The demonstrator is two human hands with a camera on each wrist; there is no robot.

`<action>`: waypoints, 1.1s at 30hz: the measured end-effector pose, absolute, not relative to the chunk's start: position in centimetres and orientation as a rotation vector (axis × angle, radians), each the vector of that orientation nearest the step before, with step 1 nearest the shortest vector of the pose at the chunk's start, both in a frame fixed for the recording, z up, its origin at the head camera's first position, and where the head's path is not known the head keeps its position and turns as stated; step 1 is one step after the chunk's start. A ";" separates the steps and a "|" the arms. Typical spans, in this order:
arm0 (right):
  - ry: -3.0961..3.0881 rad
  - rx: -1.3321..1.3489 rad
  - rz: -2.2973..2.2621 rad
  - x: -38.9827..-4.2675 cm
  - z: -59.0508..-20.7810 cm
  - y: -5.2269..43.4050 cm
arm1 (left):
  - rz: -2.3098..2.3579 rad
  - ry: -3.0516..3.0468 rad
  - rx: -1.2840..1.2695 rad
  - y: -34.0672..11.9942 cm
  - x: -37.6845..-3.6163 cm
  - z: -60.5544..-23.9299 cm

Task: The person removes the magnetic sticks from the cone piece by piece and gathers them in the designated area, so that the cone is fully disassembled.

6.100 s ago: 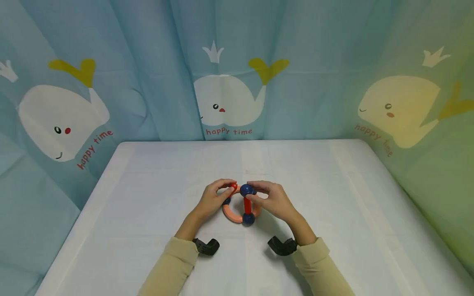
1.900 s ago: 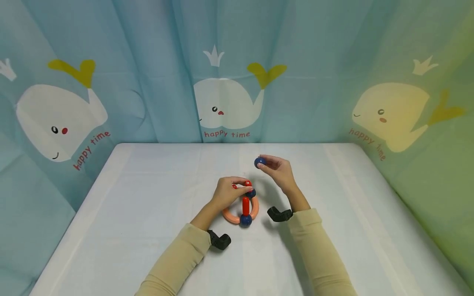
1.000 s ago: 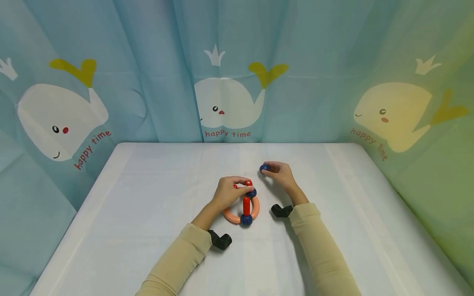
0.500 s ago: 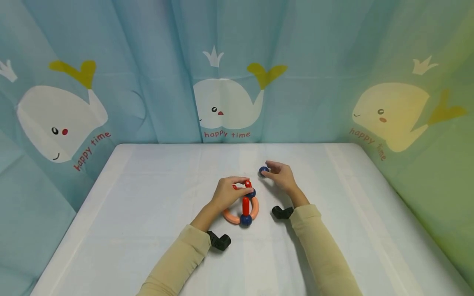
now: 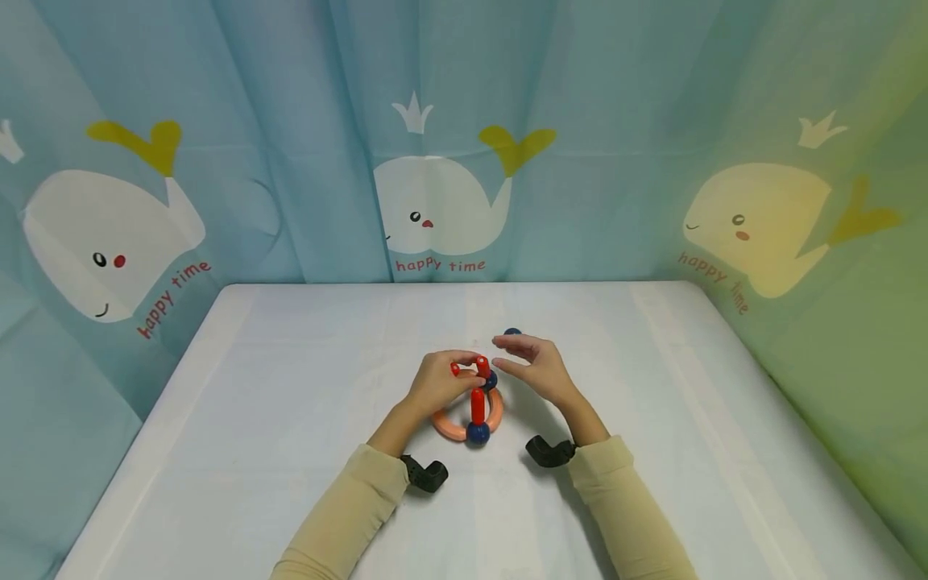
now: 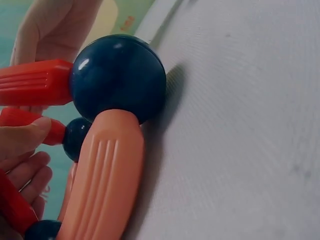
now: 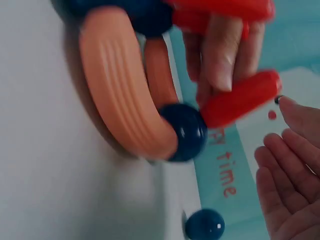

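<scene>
On the table is a ring of curved orange rods (image 5: 449, 427) joined by dark blue balls (image 5: 478, 433). A red rod (image 5: 478, 405) stands upright on the front ball. The left hand (image 5: 444, 380) reaches over the ring and pinches another red rod (image 6: 52, 131), the one on the back right ball (image 5: 491, 379). A third red rod (image 5: 455, 369) shows partly behind that hand. To the right, the right hand (image 5: 540, 369) holds nothing, its fingers apart and stretched toward the left hand. Behind its fingertips lies a loose blue ball (image 7: 205, 224), partly hidden in the head view.
A white table (image 5: 326, 346) carries everything. Blue curtains with whale prints (image 5: 449, 201) hang behind it and at both sides. Each wrist wears a black camera mount (image 5: 425, 475), low over the table.
The right hand took the blue ball off the front red rod, set it down at the back and came back toward the ring. The left hand shifted right to another red rod.
</scene>
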State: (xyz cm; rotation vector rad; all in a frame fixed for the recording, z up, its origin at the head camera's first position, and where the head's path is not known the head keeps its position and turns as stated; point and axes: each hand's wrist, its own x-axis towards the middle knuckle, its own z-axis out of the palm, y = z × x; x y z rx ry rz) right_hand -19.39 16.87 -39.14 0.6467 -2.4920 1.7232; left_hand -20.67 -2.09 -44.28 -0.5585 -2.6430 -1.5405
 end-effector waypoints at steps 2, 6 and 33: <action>-2.495 0.693 1.729 -18.9 -39.3 16.5 | -1.533 -2.623 -0.551 -2.4 -20.5 -44.4; -2.469 0.735 1.717 -18.3 -39.3 15.8 | -1.516 -2.604 -0.529 -3.3 -20.1 -44.7; -2.721 1.083 0.932 -19.0 -38.8 10.9 | -1.608 -2.592 -0.494 -8.2 -18.2 -47.1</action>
